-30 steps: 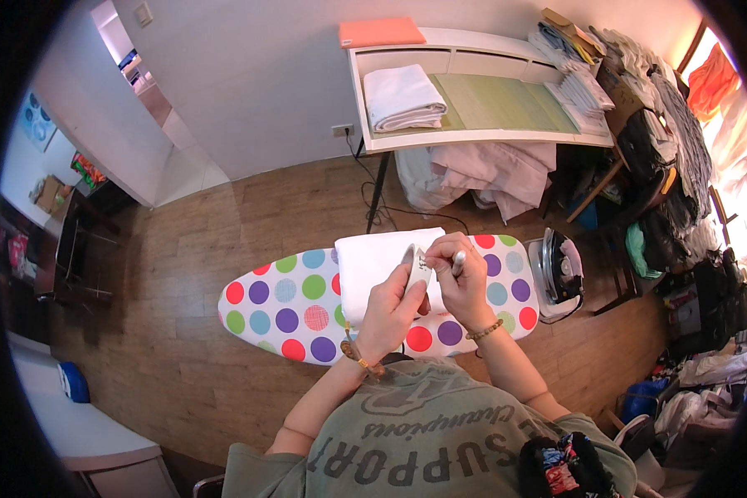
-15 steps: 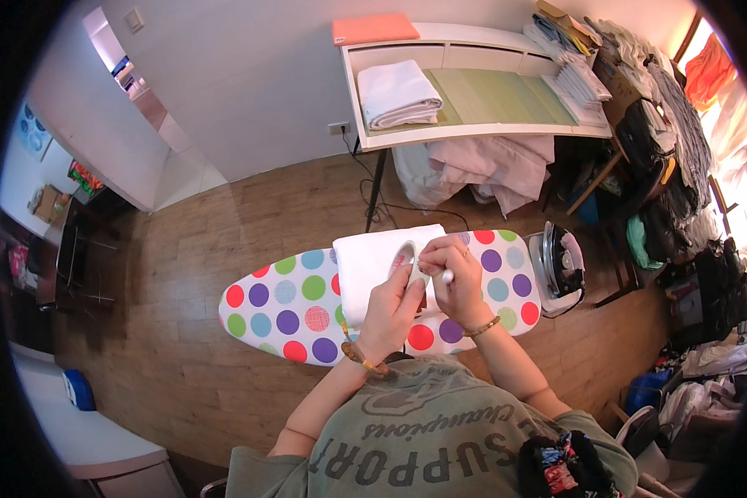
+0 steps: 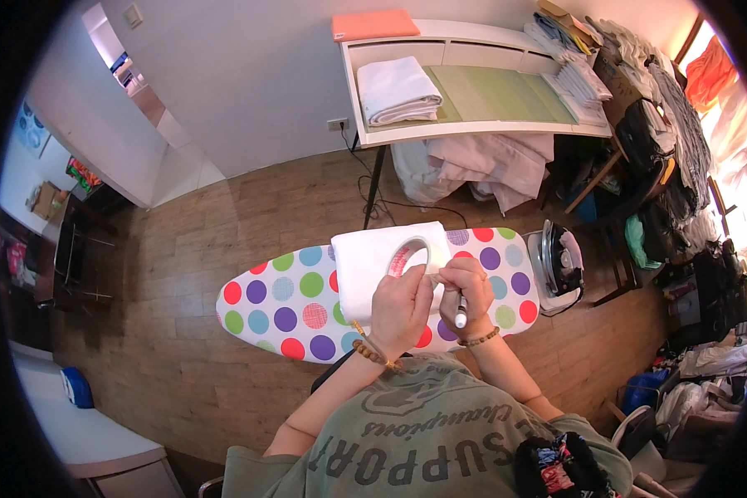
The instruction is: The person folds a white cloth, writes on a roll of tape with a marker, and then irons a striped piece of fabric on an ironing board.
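A roll of masking tape (image 3: 435, 256), pale with printing inside its core, is gripped by my left hand (image 3: 400, 309) with fingers closed at its near side. My right hand (image 3: 471, 292) is closed around a white marker (image 3: 461, 314), which points toward me. Its fingertips meet my left thumb at the edge of the roll, and a bit of tape seems pinched there. Under both hands a folded white towel (image 3: 358, 278) lies on an ironing board (image 3: 261, 344) with a coloured-dot cover.
An iron (image 3: 564, 259) rests on the board's right end. Beyond, a white desk (image 3: 481, 133) bears another folded white towel (image 3: 397, 93) and a green mat (image 3: 506, 101). A cord (image 3: 407, 204) runs over the floor. Bags and clothes (image 3: 664, 158) are piled at right.
The tape roll has turned so its round opening shows more. My right hand has shifted nearer to me and rotated, and the marker now points down toward my body.
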The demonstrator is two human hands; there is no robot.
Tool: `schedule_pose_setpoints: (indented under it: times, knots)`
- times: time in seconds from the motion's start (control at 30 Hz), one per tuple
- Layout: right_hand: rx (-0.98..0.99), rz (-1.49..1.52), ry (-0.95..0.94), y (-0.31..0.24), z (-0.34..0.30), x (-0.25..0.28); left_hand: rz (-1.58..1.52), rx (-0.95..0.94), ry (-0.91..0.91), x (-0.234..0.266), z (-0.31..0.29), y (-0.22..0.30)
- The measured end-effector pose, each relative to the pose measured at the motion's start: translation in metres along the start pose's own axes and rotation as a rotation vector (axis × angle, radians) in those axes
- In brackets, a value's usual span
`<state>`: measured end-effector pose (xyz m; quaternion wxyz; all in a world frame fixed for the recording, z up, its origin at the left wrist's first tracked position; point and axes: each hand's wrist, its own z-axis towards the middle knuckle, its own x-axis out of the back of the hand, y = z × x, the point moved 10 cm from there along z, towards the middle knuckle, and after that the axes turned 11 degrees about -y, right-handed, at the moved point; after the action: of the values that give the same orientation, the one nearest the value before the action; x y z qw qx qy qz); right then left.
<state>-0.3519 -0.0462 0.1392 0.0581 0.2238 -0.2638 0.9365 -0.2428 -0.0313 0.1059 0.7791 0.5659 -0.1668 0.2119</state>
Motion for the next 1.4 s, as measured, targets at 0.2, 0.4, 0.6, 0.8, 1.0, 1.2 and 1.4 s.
schedule_pose_setpoints:
  times: [0.2,0.4,0.6,0.8,1.0,1.2,1.4]
  knots:
    - [-0.07,0.032,0.114,0.008,-0.01,0.01,-0.014,-0.059,0.045,-0.004,-0.003,0.003]
    - [-0.239,0.209,0.197,0.022,-0.017,0.011,-0.343,0.078,0.102,-0.01,-0.005,-0.012]
    - [-0.433,0.4,0.83,0.074,-0.026,0.132,-0.396,0.227,0.508,0.049,-0.037,-0.098]
    - [-0.797,0.519,0.559,0.141,-0.058,0.154,-1.341,0.085,1.031,0.134,-0.079,-0.165]
    - [-1.227,0.99,0.192,0.149,-0.131,0.013,-1.018,0.387,0.049,0.017,-0.006,-0.121]
    - [-1.224,0.84,-0.224,0.116,-0.12,-0.014,-0.488,0.349,-0.498,-0.071,0.015,-0.084]
    - [-1.044,0.474,-0.509,0.108,-0.102,-0.016,-0.222,0.308,-0.601,-0.087,0.02,-0.067]
